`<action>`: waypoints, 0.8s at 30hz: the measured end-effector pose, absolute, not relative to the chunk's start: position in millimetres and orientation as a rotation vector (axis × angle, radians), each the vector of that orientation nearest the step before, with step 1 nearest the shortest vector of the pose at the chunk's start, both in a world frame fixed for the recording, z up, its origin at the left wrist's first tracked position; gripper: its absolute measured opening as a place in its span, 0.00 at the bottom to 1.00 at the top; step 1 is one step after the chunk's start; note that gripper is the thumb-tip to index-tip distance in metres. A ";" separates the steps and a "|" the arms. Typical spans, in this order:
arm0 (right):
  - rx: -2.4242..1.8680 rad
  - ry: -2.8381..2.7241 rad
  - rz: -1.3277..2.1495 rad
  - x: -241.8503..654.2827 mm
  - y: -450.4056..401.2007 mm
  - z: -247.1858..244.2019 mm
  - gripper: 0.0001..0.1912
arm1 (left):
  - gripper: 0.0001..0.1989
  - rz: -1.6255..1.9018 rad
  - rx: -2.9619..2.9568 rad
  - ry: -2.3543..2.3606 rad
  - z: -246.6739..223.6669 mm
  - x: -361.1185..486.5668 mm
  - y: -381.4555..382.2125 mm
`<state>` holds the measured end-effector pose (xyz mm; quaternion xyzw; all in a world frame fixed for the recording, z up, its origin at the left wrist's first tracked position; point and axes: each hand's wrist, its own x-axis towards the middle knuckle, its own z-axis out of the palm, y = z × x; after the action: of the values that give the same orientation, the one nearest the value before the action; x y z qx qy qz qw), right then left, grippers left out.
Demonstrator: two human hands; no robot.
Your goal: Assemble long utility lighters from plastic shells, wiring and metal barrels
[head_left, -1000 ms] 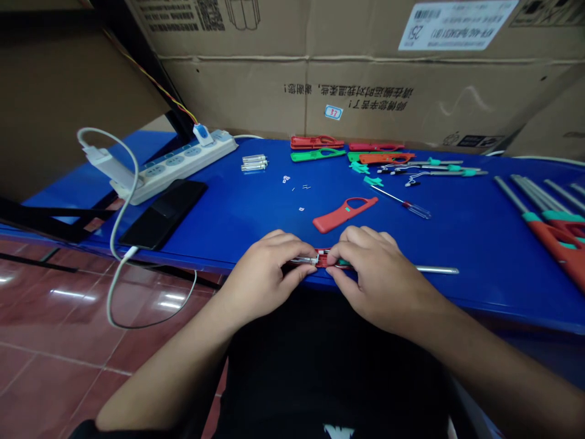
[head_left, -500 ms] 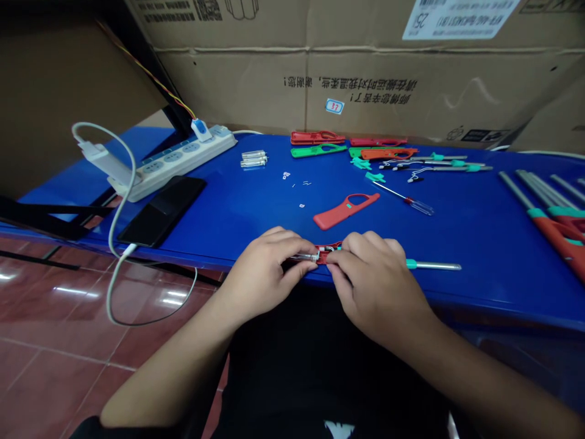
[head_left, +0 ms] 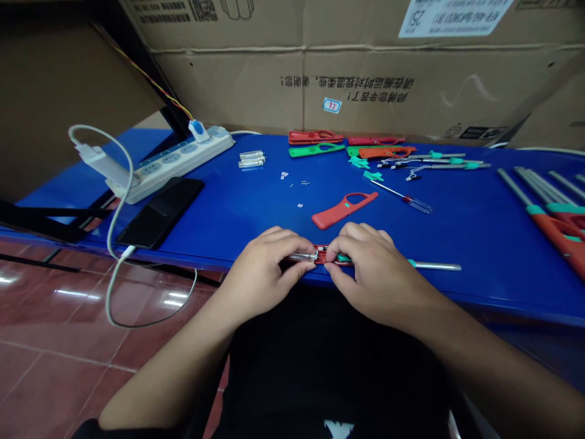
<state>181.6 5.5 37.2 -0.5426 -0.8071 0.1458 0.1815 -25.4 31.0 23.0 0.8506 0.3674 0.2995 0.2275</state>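
Two bare hands meet at the table's near edge over an open red case [head_left: 321, 257]. The left hand [head_left: 269, 268] is closed narrow, thumb and forefinger pinching a clear tube [head_left: 301, 256] that lies along the case. The right hand [head_left: 375, 274] is also narrow, its thumb and fingers gripping the case; whether they pinch some small part too, I cannot tell. A metal rod [head_left: 439, 266] sticks out past it at 3 o'clock.

Around the case, on the blue table [head_left: 256, 207], a loose red cover [head_left: 338, 213] lies near, at 1 o'clock, and a screwdriver [head_left: 414, 203] at 2. A green half [head_left: 316, 150] is well apart at 12, spare tubes [head_left: 251, 160] at 11, a power strip [head_left: 178, 160] at 10, and a black phone [head_left: 159, 213] between 9 and 10.
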 end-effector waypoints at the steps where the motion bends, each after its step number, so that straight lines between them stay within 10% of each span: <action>1: -1.530 -2.276 0.415 181.8 5.8 37.1 0.03 | 0.04 0.830 2.325 1.024 23.4 -25.7 30.5; 24: -1.550 -2.629 0.089 150.2 122.1 65.8 0.11 | 0.11 1.127 1.820 1.100 13.0 -36.8 33.0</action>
<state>150.2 122.1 65.8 -0.5072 -0.8602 0.0292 0.0441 -36.8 33.0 13.0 0.7057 0.4266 0.4369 0.3593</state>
